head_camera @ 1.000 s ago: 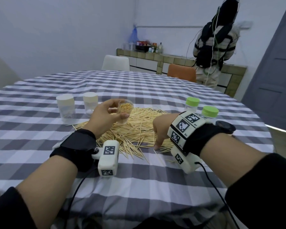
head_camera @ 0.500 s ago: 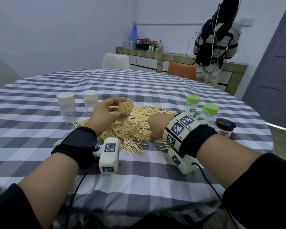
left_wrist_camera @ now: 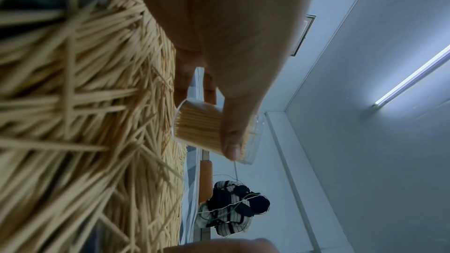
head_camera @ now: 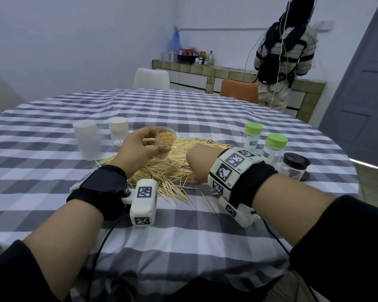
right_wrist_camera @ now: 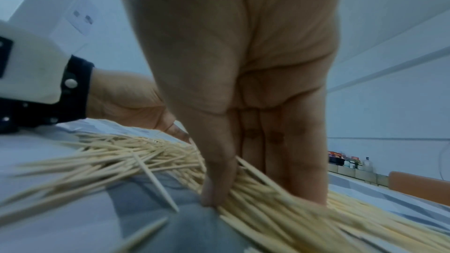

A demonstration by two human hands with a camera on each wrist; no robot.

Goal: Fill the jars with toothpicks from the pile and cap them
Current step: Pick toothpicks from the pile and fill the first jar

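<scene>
Compared with the earlier frames, the right hand (head_camera: 202, 163) had shifted deeper into the pile of toothpicks (head_camera: 172, 164), while the left hand (head_camera: 140, 149) remained raised over the pile with the open jar (head_camera: 163, 144).

The left hand's thumb and fingers (left_wrist_camera: 228, 136) were curled round the clear jar (left_wrist_camera: 209, 132), which was uncapped, tilted, and packed with toothpicks standing on end. The jar was held just above the far left part of the pile, clear of the desk (head_camera: 183, 247).

The right hand (right_wrist_camera: 243, 84) pointed down into the near right edge of the pile (right_wrist_camera: 268, 189). Its fingers (right_wrist_camera: 306, 170) were pressed together, and the thumb closed toward them, pinching a bundle of toothpicks against the checked cloth.

Left of the pile stood two jars with white caps (head_camera: 86, 139) (head_camera: 118, 132). Right of the pile stood two jars with green caps (head_camera: 252, 136) (head_camera: 275, 147), and beyond them a jar with a dark lid (head_camera: 295, 166).

Beyond the pile, past the far edge of the desk, a second person (head_camera: 284, 57) stood at a counter, facing away.
</scene>
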